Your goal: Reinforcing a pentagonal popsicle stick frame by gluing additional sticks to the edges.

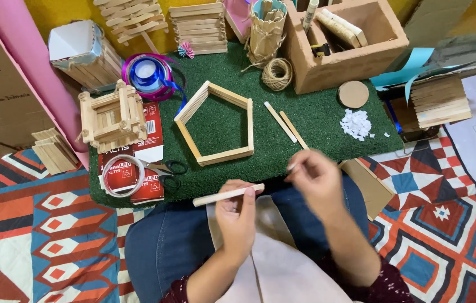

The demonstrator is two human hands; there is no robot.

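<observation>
My left hand (237, 216) grips a flat wooden craft stick (224, 196) that lies level and points left, just over the near edge of the green turf mat (316, 120). My right hand (315, 179) is pinched on a thin pale stick-like thing (292, 165) close to the craft stick's right end; what it is I cannot tell. A five-sided frame of glued sticks (217, 122) lies on the mat ahead of both hands. Two loose sticks (285, 123) rest to its right.
A small stick cabin (112, 116), a red box (151, 154), a clear tape roll (123, 175) and black scissors (165, 168) sit left. At the back stand ribbon spools (147, 74), a twine ball (277, 73), a cardboard box (350, 42), a round disc (353, 93) and white scraps (356, 123).
</observation>
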